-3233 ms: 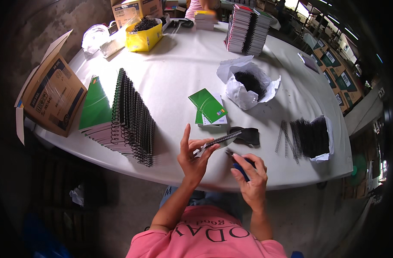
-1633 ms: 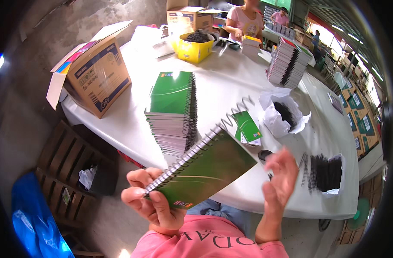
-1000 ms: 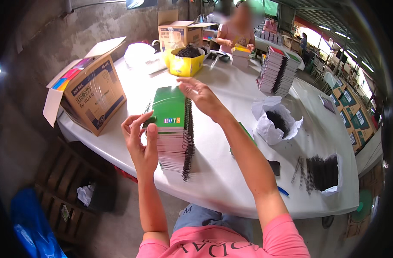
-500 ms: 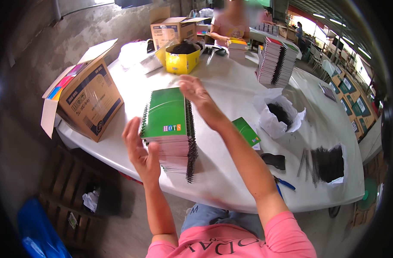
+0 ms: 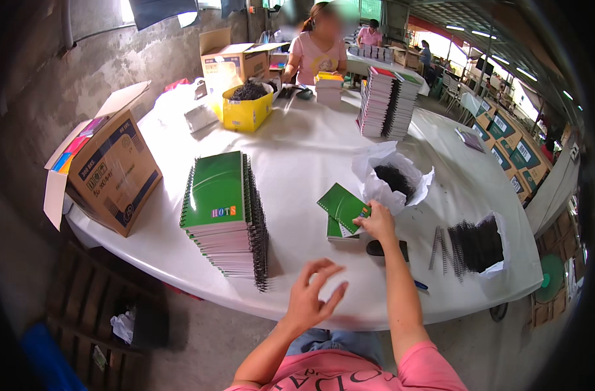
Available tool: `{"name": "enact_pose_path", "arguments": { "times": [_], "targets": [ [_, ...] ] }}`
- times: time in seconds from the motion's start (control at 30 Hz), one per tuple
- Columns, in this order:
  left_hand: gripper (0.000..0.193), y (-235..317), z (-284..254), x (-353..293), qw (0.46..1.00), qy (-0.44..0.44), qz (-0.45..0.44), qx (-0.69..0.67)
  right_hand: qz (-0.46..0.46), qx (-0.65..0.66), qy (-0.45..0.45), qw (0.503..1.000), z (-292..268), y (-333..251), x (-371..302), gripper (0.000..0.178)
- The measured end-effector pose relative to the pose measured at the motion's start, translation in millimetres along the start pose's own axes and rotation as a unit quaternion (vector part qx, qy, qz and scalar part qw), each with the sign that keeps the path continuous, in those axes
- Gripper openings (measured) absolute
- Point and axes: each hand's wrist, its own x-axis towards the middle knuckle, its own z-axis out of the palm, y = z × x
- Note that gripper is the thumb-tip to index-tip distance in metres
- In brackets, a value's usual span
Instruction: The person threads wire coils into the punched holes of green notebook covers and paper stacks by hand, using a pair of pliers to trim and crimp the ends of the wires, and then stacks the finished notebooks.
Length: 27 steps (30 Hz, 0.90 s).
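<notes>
Green notebook [image 5: 340, 204], hole-punched along one edge, lying askew atop low pile [image 5: 334, 229].

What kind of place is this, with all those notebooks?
Probably a small notebook-binding workshop. There's a tall stack of spiral notebooks, a bunch of loose black coils, and a big carton on the table's left.

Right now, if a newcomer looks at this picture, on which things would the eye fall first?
Probably first on the tall stack of green spiral-bound notebooks, left of centre on the white table. Next might come the bright yellow container of black coils, toward the table's far side. Nearer, the right hand touches a small green booklet right of the stack, while the left hand is open and empty.
</notes>
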Motion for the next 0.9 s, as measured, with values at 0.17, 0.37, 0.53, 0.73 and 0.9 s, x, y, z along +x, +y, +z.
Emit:
{"name": "enact_pose_path", "arguments": {
  "times": [0.17,0.37,0.53,0.73,0.9],
  "targets": [
    [0.062,-71,44,2,0.945,0.096,-0.274,-0.15,-0.054,0.275,0.013,0.96,-37,-46,-57,0.04],
    [0.02,-38,24,38,0.892,0.087,-0.253,-0.364,-0.135,0.368,-0.053,0.919,-34,-46,-121,0.051],
    [0.029,-30,0,33,0.987,-0.103,-0.055,0.109,-0.047,0.112,0.16,0.98,-60,68,-72,0.032],
    [0.037,-25,42,8,0.917,-0.228,0.033,0.326,0.135,-0.17,0.12,0.969,-39,165,-44,0.036],
    [0.043,-32,61,-22,0.939,-0.13,0.01,0.32,0.019,-0.068,0.114,0.991,-60,178,-46,0.047]
  ]
}}
